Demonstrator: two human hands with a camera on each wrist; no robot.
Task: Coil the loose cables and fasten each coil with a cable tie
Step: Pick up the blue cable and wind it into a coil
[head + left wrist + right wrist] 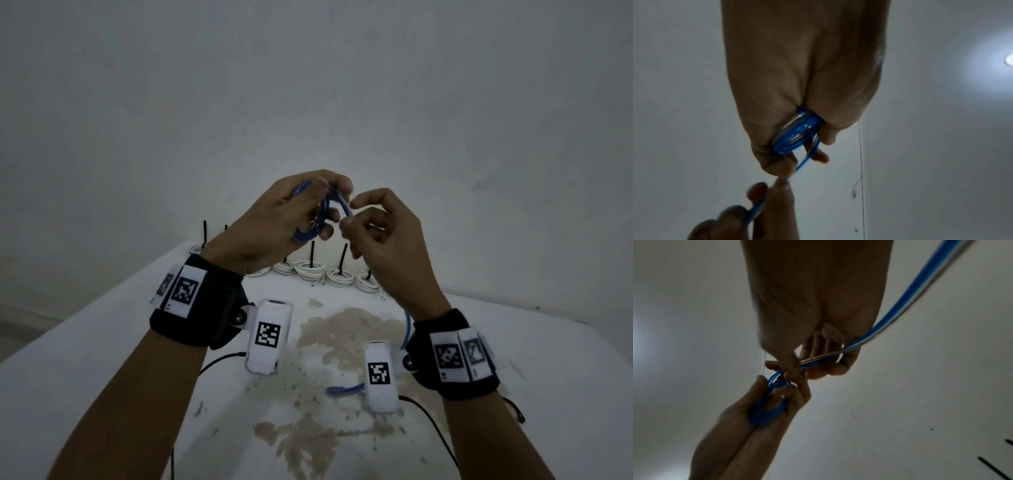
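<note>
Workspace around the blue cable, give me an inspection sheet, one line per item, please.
Surface: white table, brown patches where the coating has flaked off.
Job's things: blue cable partly coiled, free end lying on the table; white coils with black cable ties in a row at the far edge.
Clutter: nothing seen.
Grips: left hand grips the blue coil; right hand pinches the loose run and feeds it.
Cables: thin black leads from the wrist cameras.
Surroundings: plain pale wall; ceiling light in the left wrist view.
</note>
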